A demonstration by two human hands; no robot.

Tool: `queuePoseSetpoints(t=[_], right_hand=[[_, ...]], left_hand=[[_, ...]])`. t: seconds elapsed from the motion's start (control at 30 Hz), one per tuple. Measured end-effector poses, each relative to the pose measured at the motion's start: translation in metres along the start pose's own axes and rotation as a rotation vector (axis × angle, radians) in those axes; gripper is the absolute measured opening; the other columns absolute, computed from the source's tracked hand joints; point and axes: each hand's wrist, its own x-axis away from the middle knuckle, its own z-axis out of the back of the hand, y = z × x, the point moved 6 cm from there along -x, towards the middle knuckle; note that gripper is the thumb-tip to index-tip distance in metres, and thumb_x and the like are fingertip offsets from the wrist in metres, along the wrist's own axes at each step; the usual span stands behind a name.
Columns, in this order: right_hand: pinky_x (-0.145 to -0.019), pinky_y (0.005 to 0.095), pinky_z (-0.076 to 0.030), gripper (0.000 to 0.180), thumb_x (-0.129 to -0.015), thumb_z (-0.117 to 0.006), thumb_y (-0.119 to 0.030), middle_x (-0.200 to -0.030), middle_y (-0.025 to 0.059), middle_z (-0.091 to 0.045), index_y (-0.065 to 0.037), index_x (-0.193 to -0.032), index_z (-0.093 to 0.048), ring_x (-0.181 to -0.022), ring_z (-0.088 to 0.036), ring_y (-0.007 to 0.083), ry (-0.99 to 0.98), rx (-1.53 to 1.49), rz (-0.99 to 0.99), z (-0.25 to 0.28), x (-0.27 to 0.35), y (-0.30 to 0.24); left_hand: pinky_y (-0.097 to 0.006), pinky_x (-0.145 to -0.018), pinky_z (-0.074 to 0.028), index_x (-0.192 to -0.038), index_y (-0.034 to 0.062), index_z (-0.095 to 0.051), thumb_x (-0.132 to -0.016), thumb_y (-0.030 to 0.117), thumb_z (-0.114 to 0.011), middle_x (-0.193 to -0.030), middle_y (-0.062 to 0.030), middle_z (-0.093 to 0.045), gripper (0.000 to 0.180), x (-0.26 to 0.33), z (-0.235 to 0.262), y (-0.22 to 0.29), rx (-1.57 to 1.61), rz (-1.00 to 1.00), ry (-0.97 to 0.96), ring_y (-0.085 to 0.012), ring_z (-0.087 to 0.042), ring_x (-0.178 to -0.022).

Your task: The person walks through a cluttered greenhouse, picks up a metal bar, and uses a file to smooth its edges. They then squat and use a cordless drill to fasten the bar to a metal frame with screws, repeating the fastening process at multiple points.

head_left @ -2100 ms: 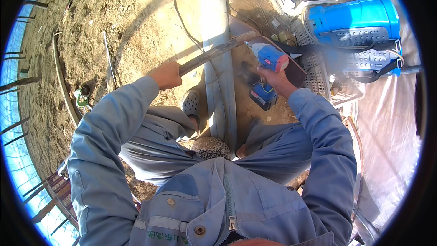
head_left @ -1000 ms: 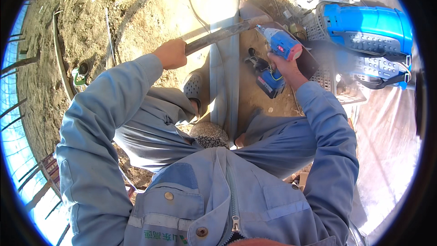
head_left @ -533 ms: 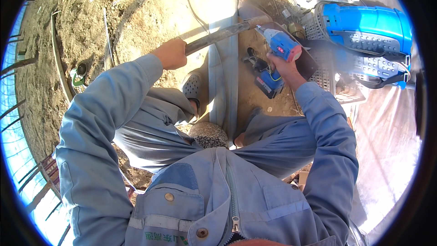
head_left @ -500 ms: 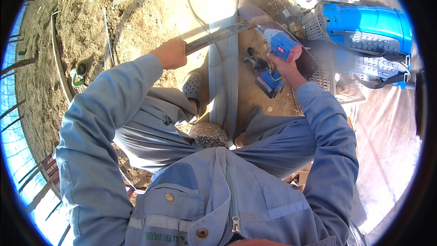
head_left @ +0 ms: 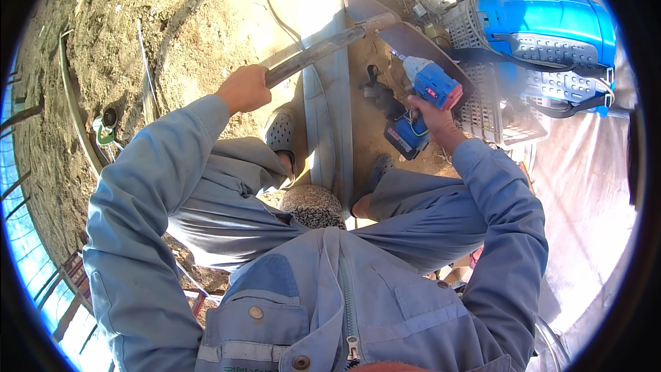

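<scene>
My left hand (head_left: 246, 89) is closed round the wooden handle of a hoe (head_left: 313, 57), which slants up and right. Its broad brown blade (head_left: 451, 62) lies beyond the handle's far end, partly behind the tool in my other hand. My right hand (head_left: 432, 116) grips a blue and red cordless power drill (head_left: 425, 77). A slim bit points up and left from its nose toward the blade. Below the grip is the drill's battery pack (head_left: 405, 139). Beside it hangs a black strap (head_left: 383, 96). The finger on the trigger side is partly hidden.
White plastic crates (head_left: 475, 34) stand at the right, with a blue, strapped backpack-like case (head_left: 551, 27) on them. A grey-white strip (head_left: 327, 107) runs across the dirt between my feet. A green tape-like reel (head_left: 105, 126) lies at the left. Beneath me is a speckled round seat (head_left: 312, 205).
The hoe and my left hand appear slightly farther left. The drill sits a little lower, and more of the brown blade shows above it. Both grips stay the same.
</scene>
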Motion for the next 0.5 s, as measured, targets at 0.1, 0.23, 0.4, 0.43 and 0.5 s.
queuePoseSetpoints(t=[0.1,0.23,0.4,0.43,0.5], right_hand=[[-0.062,0.0265,-0.045,0.018,-0.093,-0.076,-0.015,-0.079,-0.0039,-0.061,-0.009,-0.109,-0.07,-0.066,-0.054,0.0088,-0.095,0.048,-0.058,-0.002,0.019,-0.001],[-0.078,0.0333,-0.054,0.034,-0.091,-0.082,-0.019,-0.1,0.002,-0.068,-0.006,-0.119,-0.07,-0.086,-0.065,0.0138,-0.23,0.365,-0.107,0.025,0.038,-0.004],[-0.097,0.0377,-0.052,0.052,-0.087,-0.086,-0.02,-0.12,0.0058,-0.068,-0.006,-0.133,-0.065,-0.11,-0.064,0.0195,-0.44,0.654,0.23,0.075,0.036,0.005],[-0.099,0.0379,-0.051,0.055,-0.086,-0.087,-0.02,-0.123,0.0062,-0.068,-0.006,-0.135,-0.065,-0.113,-0.063,0.0202,-0.465,0.673,0.257,0.086,0.037,0.015],[-0.095,0.0372,-0.052,0.051,-0.086,-0.088,-0.021,-0.118,0.0066,-0.069,-0.005,-0.129,-0.066,-0.107,-0.064,0.0195,-0.417,0.532,0.146,0.107,0.044,0.05]], left_hand=[[-0.051,-0.09,-0.054,-0.1,-0.0035,-0.07,-0.078,0.012,-0.061,-0.098,-0.0286,-0.072,0.028,0.0,0.002,0.006,-0.015,-0.039,0.046,-0.0453,-0.07,-0.098],[-0.052,-0.091,-0.053,-0.107,-0.004,-0.069,-0.077,0.014,-0.066,-0.1,-0.0297,-0.071,0.036,0.007,0.005,0.011,-0.067,-0.074,0.121,-0.0469,-0.069,-0.1],[-0.054,-0.087,-0.054,-0.101,-0.0005,-0.067,-0.081,0.016,-0.065,-0.095,-0.0276,-0.072,0.026,0.016,0.007,0.018,-0.043,-0.086,0.201,-0.0469,-0.069,-0.094],[-0.054,-0.087,-0.054,-0.101,-0.0004,-0.067,-0.081,0.017,-0.066,-0.094,-0.0275,-0.072,0.027,0.017,0.006,0.019,-0.046,-0.09,0.218,-0.0468,-0.069,-0.093],[-0.054,-0.086,-0.055,-0.101,-0.0002,-0.067,-0.081,0.02,-0.068,-0.091,-0.0273,-0.072,0.028,0.015,0.004,0.024,-0.061,-0.12,0.253,-0.0465,-0.069,-0.091]])
